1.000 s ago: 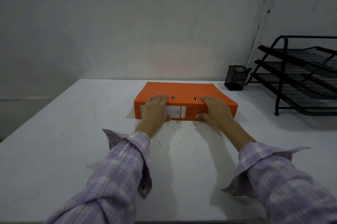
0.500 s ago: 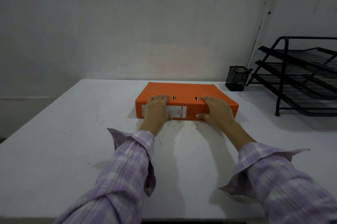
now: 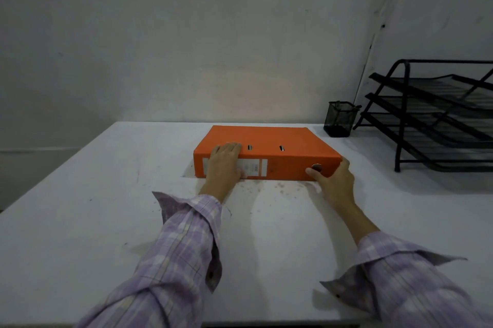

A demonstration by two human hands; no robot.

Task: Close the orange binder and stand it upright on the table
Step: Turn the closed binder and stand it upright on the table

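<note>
The orange binder [image 3: 269,141] lies flat and closed on the white table [image 3: 80,207], its spine with a white label and a metal finger ring facing me. My left hand [image 3: 225,165] rests over the spine's left part, fingers curled onto the top cover. My right hand [image 3: 333,181] wraps the binder's near right corner, thumb beside the finger ring, fingers along the right side.
A black mesh pen cup [image 3: 338,119] stands at the back, right of the binder. A black tiered letter tray [image 3: 437,114] fills the far right. A grey wall runs behind the table; the table's front edge is close to me.
My right hand slid from the top of the spine to the binder's right corner, uncovering the finger ring. My left hand and the binder stayed put.
</note>
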